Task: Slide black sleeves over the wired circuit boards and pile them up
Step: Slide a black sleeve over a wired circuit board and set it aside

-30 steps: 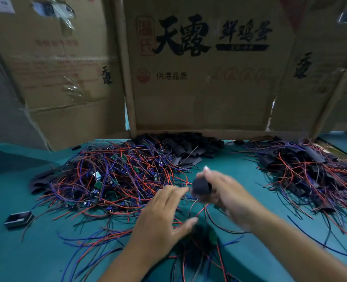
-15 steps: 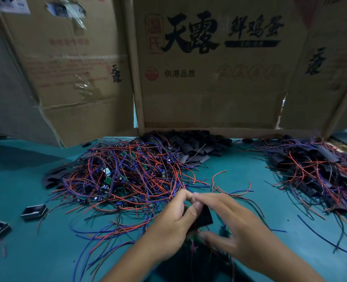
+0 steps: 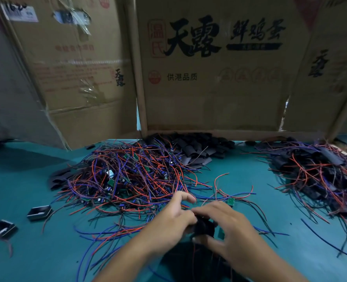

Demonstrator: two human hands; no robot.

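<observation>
**Both hands on one black sleeve at the lower centre of the frame**

Head view. The teal worktop has a smooth, matte surface. Its barest stretches lie at the lower left and in a strip between the centre and right heaps. Its far edge is closed off by upright cardboard boxes, brown and creased, the middle one printed with large black characters; narrow gaps show between the boxes.

At the lower centre, the left hand and right hand meet, fingers curled, both pinching a soft black sleeve between them. What is inside the sleeve cannot be told. A small green circuit board lies just beyond the right hand, with thin wires trailing from it.

In the centre-left of the frame sprawls a loose tangle of unsleeved boards: thin red, blue and purple wires with small green boards among them. Its strands reach the left hand. Behind it, against the middle box, sits a heap of empty sleeves, flat, dull black tubes. At the right edge is the pile of finished pieces, black sleeves with red and purple wires sticking out, well apart from the hands.

Two small dark rectangular open-topped cases lie at the left, apart from the tangle.
</observation>
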